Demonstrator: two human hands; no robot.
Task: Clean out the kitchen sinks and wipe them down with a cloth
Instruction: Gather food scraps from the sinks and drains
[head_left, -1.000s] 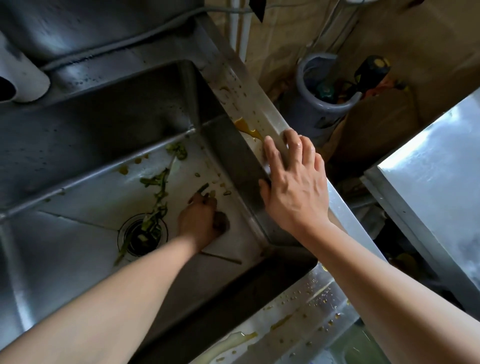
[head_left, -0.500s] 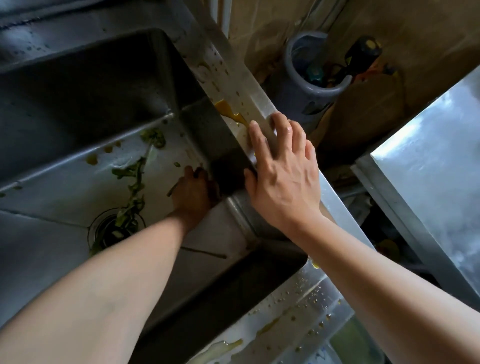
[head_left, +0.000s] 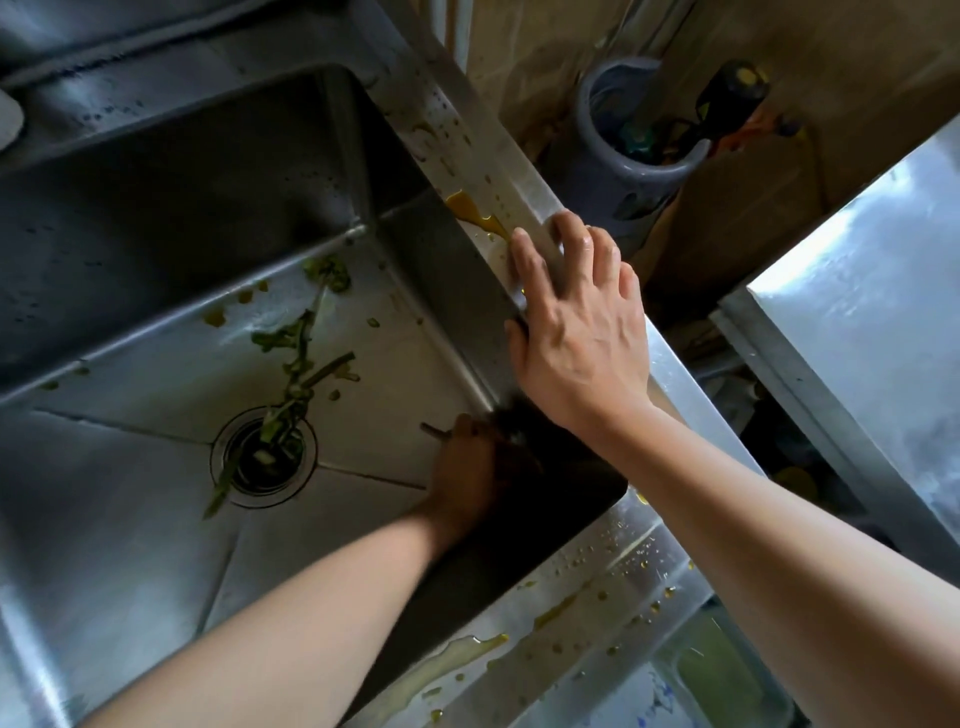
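1. The sink (head_left: 130, 545) is the landmark. Its basin still holds green vegetable scraps (head_left: 296, 364) that trail from the far wall down into the drain (head_left: 264, 457) at the floor's centre, with yellow-brown specks along the far edge.
2. The left hand (head_left: 470, 467) has pulled back from the scraps near the far right of the floor to the near right corner. It curls round something with a dark stem (head_left: 431, 430) poking out; shadow hides the grip itself, so I cannot tell how tight it is.
3. That suggests 1 piece is gathered and most debris remains; wiping has not begun, and no cloth shows.
4. The right hand (head_left: 576, 332) stays pressed flat, fingers spread, on the sink's right rim (head_left: 467, 119), just beside an orange spill (head_left: 475, 213).
5. Beyond that rim, a grey bucket (head_left: 613, 171) holds tools.
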